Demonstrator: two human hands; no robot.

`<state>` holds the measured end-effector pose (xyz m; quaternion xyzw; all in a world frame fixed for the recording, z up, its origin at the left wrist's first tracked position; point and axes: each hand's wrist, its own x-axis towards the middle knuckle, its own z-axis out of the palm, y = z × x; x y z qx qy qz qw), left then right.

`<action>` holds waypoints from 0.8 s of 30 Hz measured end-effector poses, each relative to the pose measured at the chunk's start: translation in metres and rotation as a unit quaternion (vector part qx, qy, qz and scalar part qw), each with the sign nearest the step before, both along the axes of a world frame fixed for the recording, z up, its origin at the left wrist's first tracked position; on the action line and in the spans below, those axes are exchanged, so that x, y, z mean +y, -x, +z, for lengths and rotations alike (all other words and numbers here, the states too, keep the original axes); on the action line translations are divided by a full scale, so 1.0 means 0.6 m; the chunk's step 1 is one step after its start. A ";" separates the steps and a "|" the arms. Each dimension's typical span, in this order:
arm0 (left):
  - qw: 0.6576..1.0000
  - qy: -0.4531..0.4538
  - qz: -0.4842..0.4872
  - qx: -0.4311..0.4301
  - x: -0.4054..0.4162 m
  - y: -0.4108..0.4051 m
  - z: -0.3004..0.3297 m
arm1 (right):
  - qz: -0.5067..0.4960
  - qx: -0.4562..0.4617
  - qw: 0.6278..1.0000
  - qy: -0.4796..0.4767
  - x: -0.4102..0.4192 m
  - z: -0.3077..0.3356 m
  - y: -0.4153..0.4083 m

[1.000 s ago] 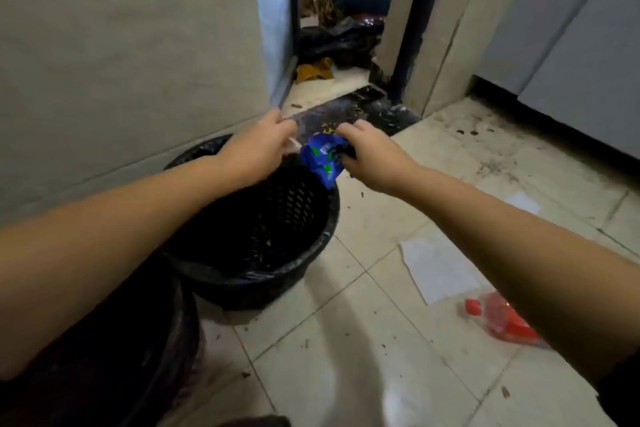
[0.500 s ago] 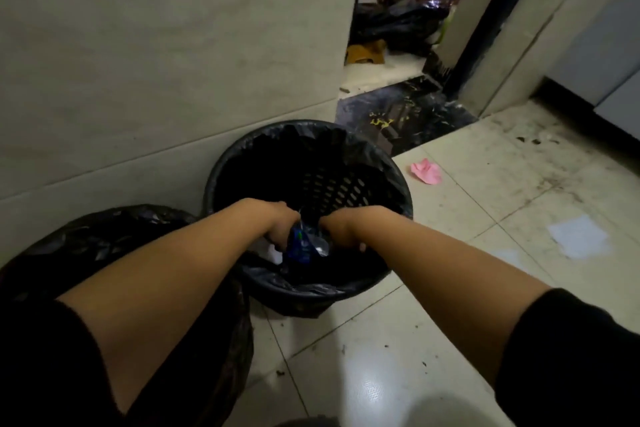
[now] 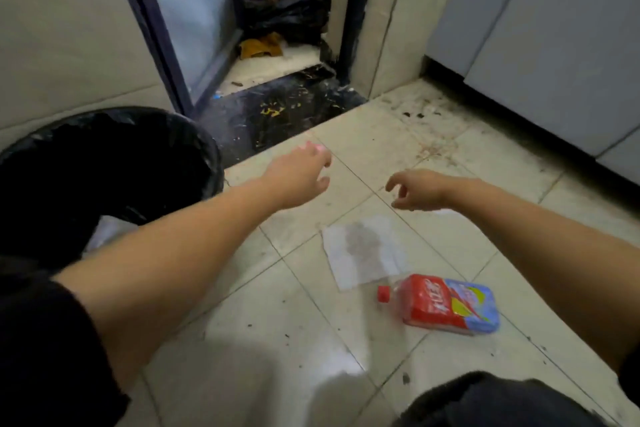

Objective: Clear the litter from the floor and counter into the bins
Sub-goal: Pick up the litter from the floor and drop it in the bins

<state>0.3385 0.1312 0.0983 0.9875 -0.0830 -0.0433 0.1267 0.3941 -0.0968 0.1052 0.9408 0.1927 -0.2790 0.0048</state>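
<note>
A person crouches over a pale, glossy tiled floor, both bare arms stretched forward. The left hand hangs above the tiles near the centre, fingers loosely spread and holding nothing; a sliver of something pink shows just past its fingertips, too hidden to identify. The right hand, at about 3 o'clock from the left and a little apart, is also empty, fingers curled downward and open.

At 5 o'clock from the hands lies a flattened plastic bottle on its side, with a red cap pointing toward 9 o'clock. Its label is red with white characters, blurred beyond reading, and runs into a light blue and yellow panel. Touching the bottle's upper edge, at 6 o'clock from the hands, lies a flat, roughly square sheet of white paper with a faint grey stain at its middle.

At 9 o'clock stands a round bin lined with a crinkled, shiny black bag; its inside is too dark to make out, apart from something pale low at its near side.

At 12 o'clock a dark, scuffed threshold flecked with yellow leads through a doorway, where black bags and a yellow rag lie. Smooth grey cabinets stand at 2 o'clock, with dark crumbs on the tiles before them.
</note>
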 end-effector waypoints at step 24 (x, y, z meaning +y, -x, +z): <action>0.948 0.004 0.166 0.273 -0.236 0.047 -0.363 | 0.135 -0.097 0.984 -0.066 -0.290 -0.327 0.153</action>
